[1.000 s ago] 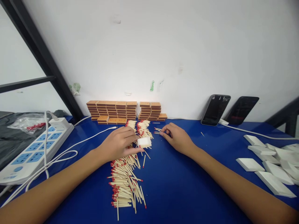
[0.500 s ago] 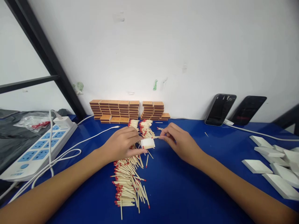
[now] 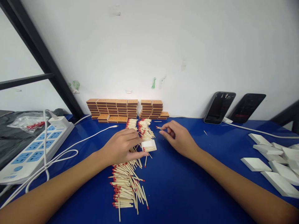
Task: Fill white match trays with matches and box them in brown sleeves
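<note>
My left hand (image 3: 126, 144) grips a small white matchbox tray (image 3: 149, 144) between thumb and fingers. Several matches (image 3: 149, 149) lie in the tray along its near side. To the right, my right hand (image 3: 178, 137) hovers above the blue table with thumb and forefinger slightly apart; no match shows between them. Just beyond its fingertips are a few stray matches (image 3: 158, 128). A long heap of red-headed matches (image 3: 125, 186) spreads below my left hand, and two more bunches, a left one (image 3: 131, 123) and a right one (image 3: 144, 127), lie behind the tray.
Stacked matchboxes (image 3: 112, 109) line the wall. White trays (image 3: 257, 164) are piled at the right. Two phones, one nearer (image 3: 219, 107) and one farther right (image 3: 249, 107), lean on the wall. A power strip (image 3: 37, 152) and white cables (image 3: 70, 152) occupy the left.
My right hand has let go of the match it held at the tray and moved slightly up and away toward the stray matches. The left hand still holds the tray.
</note>
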